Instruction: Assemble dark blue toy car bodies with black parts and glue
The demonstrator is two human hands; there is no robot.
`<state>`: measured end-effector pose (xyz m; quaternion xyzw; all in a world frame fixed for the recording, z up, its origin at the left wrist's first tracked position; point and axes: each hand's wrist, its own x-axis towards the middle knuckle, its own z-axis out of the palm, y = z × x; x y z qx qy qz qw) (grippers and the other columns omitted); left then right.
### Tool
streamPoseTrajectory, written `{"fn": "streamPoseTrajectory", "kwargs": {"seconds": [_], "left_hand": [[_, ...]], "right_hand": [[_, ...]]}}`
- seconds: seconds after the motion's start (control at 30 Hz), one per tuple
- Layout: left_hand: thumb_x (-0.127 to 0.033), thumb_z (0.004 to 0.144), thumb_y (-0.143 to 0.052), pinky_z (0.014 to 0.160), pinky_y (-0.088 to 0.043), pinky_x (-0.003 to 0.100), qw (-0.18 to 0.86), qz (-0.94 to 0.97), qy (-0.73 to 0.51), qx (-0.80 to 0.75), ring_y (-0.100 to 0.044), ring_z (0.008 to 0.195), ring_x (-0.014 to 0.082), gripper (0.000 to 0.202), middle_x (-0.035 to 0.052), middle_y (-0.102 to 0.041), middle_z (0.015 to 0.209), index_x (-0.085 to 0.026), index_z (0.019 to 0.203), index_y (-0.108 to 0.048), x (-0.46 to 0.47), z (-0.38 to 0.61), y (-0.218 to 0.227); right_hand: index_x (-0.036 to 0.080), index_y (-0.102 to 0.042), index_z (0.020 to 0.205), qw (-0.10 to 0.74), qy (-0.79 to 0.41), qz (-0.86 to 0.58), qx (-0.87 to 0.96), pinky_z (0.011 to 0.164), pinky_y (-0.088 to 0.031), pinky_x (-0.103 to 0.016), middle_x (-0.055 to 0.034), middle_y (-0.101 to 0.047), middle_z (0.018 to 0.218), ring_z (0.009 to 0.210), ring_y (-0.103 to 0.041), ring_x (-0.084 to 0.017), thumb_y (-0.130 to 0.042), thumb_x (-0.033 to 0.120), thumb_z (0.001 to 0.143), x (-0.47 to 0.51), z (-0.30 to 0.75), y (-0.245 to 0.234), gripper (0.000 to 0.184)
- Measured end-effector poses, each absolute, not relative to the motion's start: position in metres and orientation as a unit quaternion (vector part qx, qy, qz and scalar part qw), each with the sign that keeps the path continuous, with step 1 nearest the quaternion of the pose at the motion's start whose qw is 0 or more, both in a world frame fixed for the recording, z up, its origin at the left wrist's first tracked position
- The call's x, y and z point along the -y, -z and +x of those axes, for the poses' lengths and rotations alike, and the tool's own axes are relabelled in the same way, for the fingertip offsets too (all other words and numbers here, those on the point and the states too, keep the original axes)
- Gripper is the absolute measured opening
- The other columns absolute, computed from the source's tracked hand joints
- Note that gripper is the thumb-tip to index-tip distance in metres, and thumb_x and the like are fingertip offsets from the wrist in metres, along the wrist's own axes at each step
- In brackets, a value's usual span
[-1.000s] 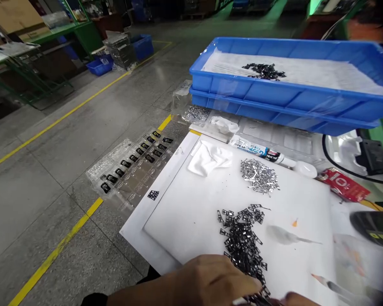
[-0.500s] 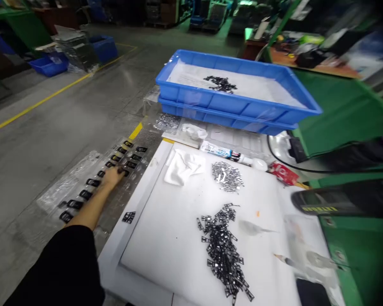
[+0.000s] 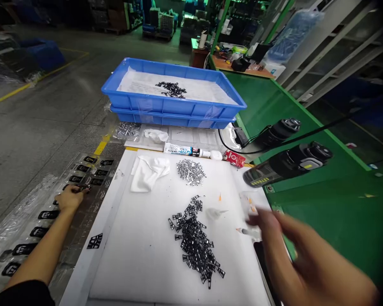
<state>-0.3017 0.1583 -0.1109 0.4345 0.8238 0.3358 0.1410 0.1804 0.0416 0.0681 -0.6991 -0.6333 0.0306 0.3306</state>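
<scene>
My left hand (image 3: 69,199) rests on a clear plastic blister tray (image 3: 22,225) on the left, its fingertips pinching a small black part (image 3: 82,188). Black parts (image 3: 47,214) sit in rows in the tray's pockets. My right hand (image 3: 293,250) is blurred, with fingers apart and nothing in them, above the right edge of a white board (image 3: 140,272). Closest to it lies a slim syringe with an orange tip (image 3: 247,232). On the board are a heap of black metal clips (image 3: 193,242), a smaller heap of silver metal pieces (image 3: 190,172) and a white cloth (image 3: 148,172).
Two stacked blue crates (image 3: 172,104) stand beyond the board, the top one lined with white and holding black clips. A glue tube (image 3: 181,149) and a red packet (image 3: 234,158) lie along the far edge. Black cylindrical tools (image 3: 287,163) rest on a green bench (image 3: 309,204) to the right.
My view has swung left. My left hand has moved from the clip heap to the blister tray and along it toward me. My right hand has risen into view at the right.
</scene>
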Motion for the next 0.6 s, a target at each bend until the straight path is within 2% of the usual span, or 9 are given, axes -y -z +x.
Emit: {"fn": "streamPoseTrajectory", "kwargs": {"seconds": [0.03, 0.07, 0.17, 0.27, 0.3, 0.37, 0.5, 0.53, 0.6], "left_hand": [[-0.035, 0.098, -0.066, 0.082, -0.061, 0.041, 0.165, 0.393, -0.363, -0.828, -0.069, 0.097, 0.0226, 0.032, 0.0089, -0.068, 0.119, -0.015, 0.123, -0.064, -0.151, -0.304, 0.104], [-0.034, 0.098, -0.066, 0.078, -0.062, 0.039, 0.194, 0.352, -0.392, -0.828, -0.070, 0.092, 0.0207, 0.030, 0.0081, -0.069, 0.114, -0.015, 0.121, -0.065, -0.143, -0.306, 0.096], [-0.029, 0.096, -0.070, 0.067, -0.061, 0.030, 0.259, 0.265, -0.491, -0.789, -0.070, 0.077, 0.0152, 0.021, 0.0022, -0.071, 0.093, -0.015, 0.110, -0.064, -0.114, -0.304, 0.068], [-0.032, 0.089, -0.077, 0.059, -0.054, 0.017, 0.285, 0.228, -0.571, -0.735, -0.069, 0.071, 0.0098, 0.019, -0.0090, -0.073, 0.075, -0.022, 0.092, -0.061, -0.081, -0.284, 0.038], [-0.038, 0.087, -0.079, 0.054, -0.050, 0.013, 0.283, 0.219, -0.591, -0.723, -0.066, 0.065, 0.0079, 0.024, -0.0119, -0.073, 0.071, -0.023, 0.087, -0.060, -0.069, -0.274, 0.029], [-0.051, 0.082, -0.080, 0.047, -0.047, 0.013, 0.309, 0.203, -0.610, -0.701, -0.062, 0.058, 0.0080, 0.033, -0.0132, -0.073, 0.069, -0.024, 0.083, -0.061, -0.048, -0.249, 0.014], [-0.072, 0.063, -0.084, 0.033, -0.043, 0.019, 0.421, 0.184, -0.600, -0.655, -0.059, 0.049, 0.0132, 0.056, -0.0050, -0.077, 0.076, -0.026, 0.087, -0.063, -0.018, -0.189, -0.001], [-0.073, 0.067, -0.081, 0.032, -0.043, 0.020, 0.448, 0.178, -0.593, -0.644, -0.059, 0.049, 0.0132, 0.055, -0.0025, -0.078, 0.080, -0.025, 0.087, -0.063, -0.014, -0.173, -0.001], [-0.063, 0.071, -0.084, 0.029, -0.039, 0.017, 0.510, 0.174, -0.571, -0.620, -0.059, 0.047, 0.0127, 0.050, 0.0014, -0.077, 0.084, -0.023, 0.088, -0.060, -0.010, -0.140, -0.001]], "right_hand": [[0.022, -0.071, 0.111, 0.283, -0.018, -0.676, 0.680, 0.065, -0.050, -0.030, -0.0068, -0.075, 0.103, 0.075, -0.069, -0.019, -0.058, 0.041, 0.101, -0.069, 0.180, -0.075, 0.025], [0.020, -0.070, 0.108, 0.199, -0.060, -0.649, 0.732, 0.071, -0.052, -0.032, -0.0082, -0.074, 0.104, 0.083, -0.071, -0.022, -0.052, 0.041, 0.103, -0.099, 0.182, -0.080, 0.028], [0.019, -0.072, 0.087, 0.055, -0.173, -0.597, 0.782, 0.068, -0.053, -0.029, -0.0034, -0.073, 0.086, 0.071, -0.068, -0.016, -0.068, 0.039, 0.096, -0.178, 0.189, -0.071, 0.023], [0.015, -0.068, 0.103, -0.053, -0.229, -0.569, 0.788, 0.077, -0.059, -0.032, -0.0038, -0.069, 0.097, 0.080, -0.066, -0.015, -0.065, 0.039, 0.100, -0.219, 0.190, -0.033, 0.024], [0.015, -0.067, 0.109, -0.077, -0.236, -0.563, 0.788, 0.080, -0.059, -0.034, -0.0053, -0.068, 0.104, 0.086, -0.067, -0.016, -0.064, 0.039, 0.101, -0.224, 0.188, -0.019, 0.025], [0.016, -0.065, 0.117, -0.108, -0.234, -0.561, 0.787, 0.085, -0.060, -0.038, -0.0076, -0.066, 0.115, 0.096, -0.067, -0.019, -0.064, 0.038, 0.101, -0.227, 0.184, 0.005, 0.027], [0.017, -0.064, 0.122, -0.131, -0.226, -0.557, 0.788, 0.089, -0.059, -0.041, -0.0091, -0.064, 0.122, 0.103, -0.066, -0.021, -0.064, 0.038, 0.101, -0.225, 0.178, 0.024, 0.031], [0.017, -0.064, 0.122, -0.130, -0.227, -0.555, 0.790, 0.089, -0.059, -0.041, -0.0091, -0.064, 0.121, 0.103, -0.066, -0.021, -0.064, 0.039, 0.100, -0.224, 0.177, 0.025, 0.031], [0.016, -0.064, 0.122, -0.120, -0.231, -0.553, 0.792, 0.089, -0.059, -0.041, -0.0089, -0.065, 0.121, 0.102, -0.066, -0.021, -0.065, 0.039, 0.100, -0.224, 0.178, 0.025, 0.031]]}}
